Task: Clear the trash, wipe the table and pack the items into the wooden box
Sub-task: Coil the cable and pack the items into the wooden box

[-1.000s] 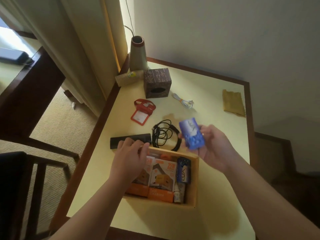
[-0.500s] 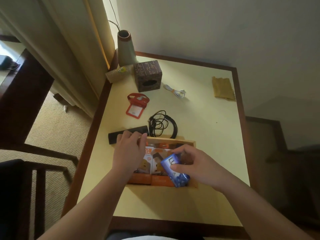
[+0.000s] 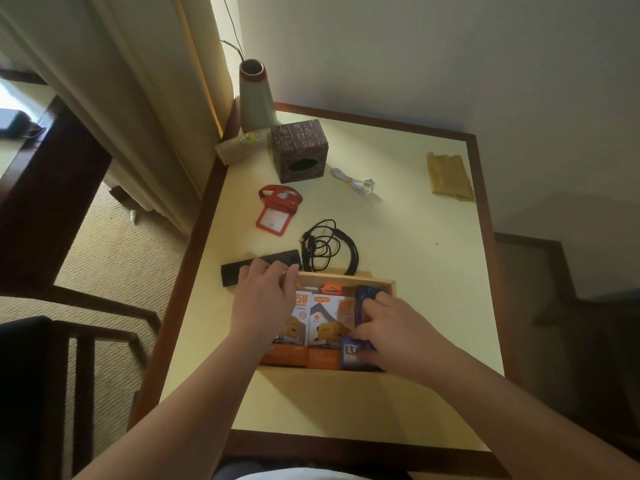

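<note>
The left hand (image 3: 265, 299) is laid over the far left corner of the wooden box (image 3: 382, 283), its fingers (image 3: 277, 273) loosely spread and hooked on the rim, so that the box is steadied on the worktop (image 3: 415, 237). Just beyond these fingers a black bar-shaped item (image 3: 239, 271) lies partly hidden, and further off, a red badge holder (image 3: 277, 211) is seen. Under and right of the left palm two orange charger packs (image 3: 325, 327) are already stood side by side in the box.

Beyond the box, between the two hands, a coiled black cable (image 3: 327, 247) touches the far rim. It and a white cable (image 3: 356, 180) are judged to be waiting their turn.

The right hand (image 3: 391, 332) is lowered into the right part of the box, its fingers curled on a blue packet (image 3: 351, 353), which is pressed down at the near right corner beside the packs. A second dark blue item (image 3: 367, 294) is lodged just beyond these fingers.

For the step to be done well, the packet is best slid flat against the box wall, the left hold being kept until release, so that room is left for the cables. A yellow cloth (image 3: 448, 178) lies well off to the far right.
</note>
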{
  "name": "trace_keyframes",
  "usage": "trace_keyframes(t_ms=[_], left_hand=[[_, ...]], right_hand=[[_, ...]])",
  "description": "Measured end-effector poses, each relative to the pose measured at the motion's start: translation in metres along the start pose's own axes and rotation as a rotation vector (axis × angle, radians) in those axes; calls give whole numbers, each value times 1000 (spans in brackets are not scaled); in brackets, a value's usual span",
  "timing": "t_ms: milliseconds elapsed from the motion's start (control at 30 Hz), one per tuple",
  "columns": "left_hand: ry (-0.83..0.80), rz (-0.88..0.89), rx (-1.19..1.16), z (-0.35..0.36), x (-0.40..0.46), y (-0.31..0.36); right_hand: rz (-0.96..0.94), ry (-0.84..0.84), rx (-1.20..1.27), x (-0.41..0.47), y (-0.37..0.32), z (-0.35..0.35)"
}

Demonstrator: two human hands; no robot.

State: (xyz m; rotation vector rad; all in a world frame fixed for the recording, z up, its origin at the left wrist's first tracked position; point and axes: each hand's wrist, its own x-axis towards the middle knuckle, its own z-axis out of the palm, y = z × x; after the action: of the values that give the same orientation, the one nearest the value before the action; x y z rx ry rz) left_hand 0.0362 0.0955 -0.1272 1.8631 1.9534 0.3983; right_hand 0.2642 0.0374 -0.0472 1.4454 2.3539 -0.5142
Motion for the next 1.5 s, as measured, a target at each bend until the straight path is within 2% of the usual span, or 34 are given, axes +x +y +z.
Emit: trace_keyframes(t_ms=[100,267,333,467,533,667,800,933,1000,1133,1233,1367,1433,1500], left_hand=[[-10,-8,-9,-1,-1,0],[-32,-28,-28,-2,-1,1],[-30,-33,-41,-2,0,2],[-17,-26,-54,-1,-1,1],[-9,-10,-58,-1,-2,1],[-15,-30,-52,-1,-1,2],[-26,-42,-32,0,-1,2],[-17,-44,-41,2,-1,1],[-9,-38,-33,2,-1,1],[-12,-32,-36,2,-1,2],[-18,-27,-40,0,-1,2],[-37,-14,-30,-2,0,2],[-34,-15,-27,-1,0,2],[-28,-9,-31,-2,-1,1]], right_hand=[[31,-18,-2,-2,3,3],[27,-42,171,4,13,-13],[84,42,323,13,26,-31],[316,310,612,52,62,-56],[416,339,662,82,83,-58],[488,261,640,152,123,-46],[491,244,451,215,152,-47],[470,136,273,259,166,-49],[460,175,196,264,165,-44],[605,279,189,243,150,-34],[715,314,493,190,131,-35],[685,541,882,78,69,-49],[631,498,995,27,30,-43],[614,409,958,-5,1,-19]])
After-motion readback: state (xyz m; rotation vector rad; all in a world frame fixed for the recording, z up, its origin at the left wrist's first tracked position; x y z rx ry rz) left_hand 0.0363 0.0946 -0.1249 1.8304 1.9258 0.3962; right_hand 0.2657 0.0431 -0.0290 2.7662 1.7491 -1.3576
